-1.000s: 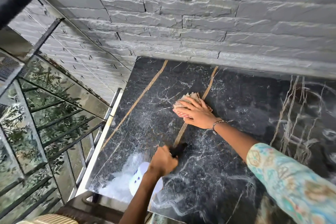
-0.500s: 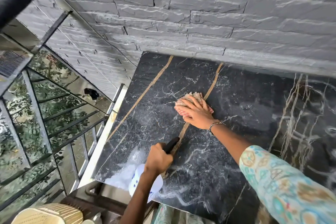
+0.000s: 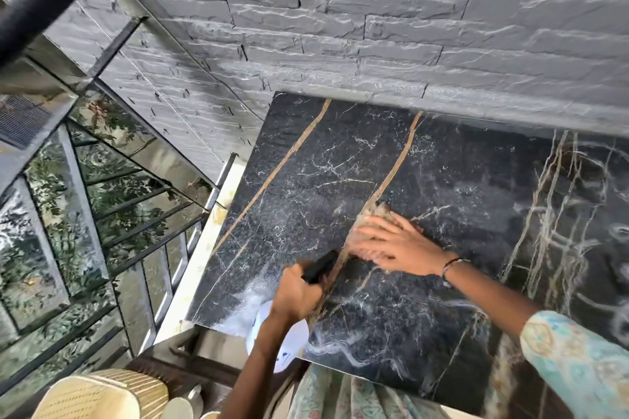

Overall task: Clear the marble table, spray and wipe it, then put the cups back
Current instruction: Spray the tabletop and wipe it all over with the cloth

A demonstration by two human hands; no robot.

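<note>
The black marble table (image 3: 442, 180), veined in white and gold, stands against a grey stone wall. My right hand (image 3: 398, 243) lies flat on a beige cloth (image 3: 372, 213), pressing it to the tabletop near the middle; the hand is blurred. My left hand (image 3: 296, 291) grips a white spray bottle (image 3: 282, 340) with a black nozzle at the table's near left edge, nozzle pointing over the top. White cups (image 3: 180, 406) show at the bottom left, off the table.
A grey stone wall (image 3: 374, 27) runs behind the table. Metal railings and glass (image 3: 102, 214) with foliage behind stand to the left. A cream wicker chair (image 3: 98, 395) sits at the bottom left beside the cups.
My right hand has slid the cloth nearer to me, toward the spray nozzle, and is blurred. The left hand keeps the bottle at the near edge. The view has tilted slightly.
</note>
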